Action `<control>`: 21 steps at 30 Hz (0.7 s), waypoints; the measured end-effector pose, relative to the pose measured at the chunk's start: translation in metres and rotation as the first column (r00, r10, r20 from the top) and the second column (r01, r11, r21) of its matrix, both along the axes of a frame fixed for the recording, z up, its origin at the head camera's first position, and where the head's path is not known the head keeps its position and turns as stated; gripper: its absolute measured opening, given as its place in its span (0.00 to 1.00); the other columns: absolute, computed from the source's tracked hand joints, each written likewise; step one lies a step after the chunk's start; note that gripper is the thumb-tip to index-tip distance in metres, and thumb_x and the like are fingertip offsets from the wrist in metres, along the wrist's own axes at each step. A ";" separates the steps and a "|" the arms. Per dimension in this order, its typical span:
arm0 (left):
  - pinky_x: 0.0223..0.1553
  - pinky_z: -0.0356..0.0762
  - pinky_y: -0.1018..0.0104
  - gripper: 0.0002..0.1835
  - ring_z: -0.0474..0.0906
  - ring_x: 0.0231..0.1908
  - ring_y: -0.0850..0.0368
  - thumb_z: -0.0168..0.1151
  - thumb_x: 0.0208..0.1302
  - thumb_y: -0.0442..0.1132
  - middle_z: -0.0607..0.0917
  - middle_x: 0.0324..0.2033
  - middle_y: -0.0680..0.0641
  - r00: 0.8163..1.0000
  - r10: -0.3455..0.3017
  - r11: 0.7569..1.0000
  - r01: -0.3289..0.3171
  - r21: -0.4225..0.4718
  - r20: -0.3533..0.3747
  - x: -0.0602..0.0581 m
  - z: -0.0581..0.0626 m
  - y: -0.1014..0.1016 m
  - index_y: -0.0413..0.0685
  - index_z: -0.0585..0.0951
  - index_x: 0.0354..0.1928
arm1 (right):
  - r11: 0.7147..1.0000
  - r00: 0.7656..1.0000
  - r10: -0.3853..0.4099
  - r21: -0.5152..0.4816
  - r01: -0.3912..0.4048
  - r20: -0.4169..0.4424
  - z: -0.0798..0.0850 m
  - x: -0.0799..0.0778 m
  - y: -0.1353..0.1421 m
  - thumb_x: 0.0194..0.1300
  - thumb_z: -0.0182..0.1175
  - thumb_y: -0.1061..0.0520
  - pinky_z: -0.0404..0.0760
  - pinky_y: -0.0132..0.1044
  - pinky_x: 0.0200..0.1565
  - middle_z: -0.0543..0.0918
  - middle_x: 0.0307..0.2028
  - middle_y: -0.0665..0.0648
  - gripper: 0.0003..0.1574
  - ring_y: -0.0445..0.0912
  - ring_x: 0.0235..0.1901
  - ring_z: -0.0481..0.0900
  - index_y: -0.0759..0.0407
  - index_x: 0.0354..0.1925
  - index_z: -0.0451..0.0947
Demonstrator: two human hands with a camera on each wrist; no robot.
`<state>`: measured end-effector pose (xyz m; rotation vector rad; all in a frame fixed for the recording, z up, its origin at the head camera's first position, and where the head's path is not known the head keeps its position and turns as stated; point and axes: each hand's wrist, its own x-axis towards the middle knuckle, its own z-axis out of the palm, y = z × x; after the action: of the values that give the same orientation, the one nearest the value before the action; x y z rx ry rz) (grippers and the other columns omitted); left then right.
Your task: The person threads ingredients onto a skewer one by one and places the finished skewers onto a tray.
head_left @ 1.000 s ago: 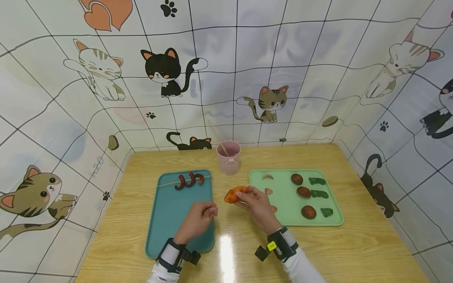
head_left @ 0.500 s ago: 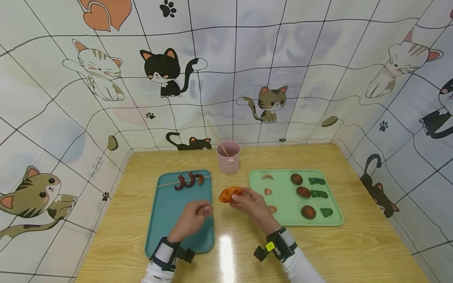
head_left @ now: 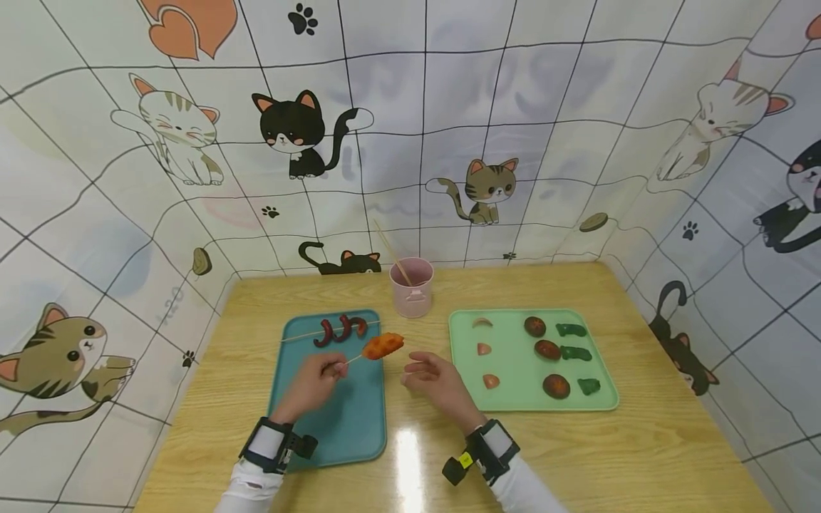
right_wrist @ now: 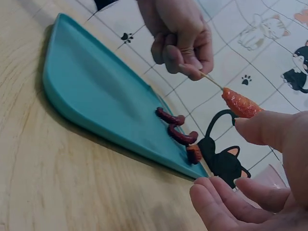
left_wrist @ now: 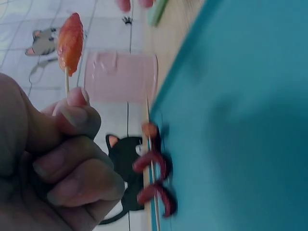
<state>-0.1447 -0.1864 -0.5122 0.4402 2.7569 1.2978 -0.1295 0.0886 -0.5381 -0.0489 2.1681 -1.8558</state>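
Note:
My left hand [head_left: 311, 385] pinches the thin wooden skewer [head_left: 354, 360] between thumb and fingers, over the blue tray [head_left: 346, 431]. On the skewer's far end sits an orange-red glazed piece like a chicken wing [head_left: 383, 346], which the left wrist view shows as a glossy piece [left_wrist: 70, 44] above the fist. My right hand [head_left: 439, 385] hovers right of the tray, its fingers loosely bent and holding nothing. In the right wrist view, its thumb [right_wrist: 260, 129] appears close to the glazed piece. Across the tray's back lies another skewer bearing dark red curled pieces [head_left: 343, 330].
A pink cup [head_left: 412, 296] with a wooden stick [head_left: 393, 253] leaning in it stands at the back. To the right is a green tray [head_left: 513, 399] holding small pale orange pieces [head_left: 490, 382], brown mushroom-like pieces [head_left: 556, 386] and green pieces [head_left: 576, 353]. A cat-printed sheet surrounds the table.
My right hand has let go of the glazed piece, which is now carried on the skewer. My left hand has moved left and slightly up with it, over the blue tray.

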 end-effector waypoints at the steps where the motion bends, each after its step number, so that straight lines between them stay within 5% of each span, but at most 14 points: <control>1: 0.32 0.69 0.69 0.14 0.70 0.26 0.62 0.53 0.75 0.27 0.82 0.28 0.42 1.000 -0.004 1.000 0.004 -0.011 -0.005 -0.002 0.000 -0.005 0.41 0.83 0.31 | 1.000 1.000 0.002 0.017 -0.002 -0.006 -0.001 0.001 -0.003 0.67 0.70 0.49 0.85 0.41 0.51 0.84 0.56 0.63 0.38 0.51 0.52 0.85 0.62 0.68 0.72; 9: 0.34 0.71 0.68 0.11 0.73 0.31 0.60 0.55 0.72 0.27 0.83 0.29 0.52 0.999 0.002 0.987 -0.009 -0.158 -0.043 -0.018 -0.010 -0.041 0.43 0.85 0.35 | 0.990 0.995 0.027 0.138 -0.013 -0.100 -0.012 0.004 -0.026 0.64 0.72 0.52 0.85 0.39 0.48 0.85 0.52 0.63 0.36 0.50 0.48 0.86 0.65 0.65 0.74; 15: 0.33 0.68 0.68 0.10 0.71 0.28 0.61 0.57 0.70 0.28 0.81 0.26 0.54 0.995 -0.016 0.968 -0.009 -0.250 -0.097 -0.031 -0.022 -0.066 0.45 0.85 0.33 | 0.984 0.990 0.065 0.171 -0.043 -0.127 -0.017 0.007 -0.045 0.62 0.72 0.56 0.84 0.32 0.46 0.85 0.50 0.64 0.37 0.48 0.45 0.86 0.70 0.64 0.74; 21: 0.30 0.66 0.68 0.10 0.70 0.27 0.61 0.58 0.69 0.27 0.80 0.26 0.53 0.997 -0.008 0.959 -0.014 -0.283 -0.077 -0.040 -0.025 -0.080 0.45 0.85 0.32 | 0.979 0.986 0.046 0.203 -0.013 -0.160 -0.019 0.011 -0.060 0.60 0.71 0.63 0.82 0.30 0.40 0.85 0.44 0.64 0.30 0.45 0.39 0.83 0.75 0.58 0.77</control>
<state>-0.1848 -0.2662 -0.5374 0.4720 2.9440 0.8796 -0.1185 0.0288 -0.5576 -0.1971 2.4416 -1.6590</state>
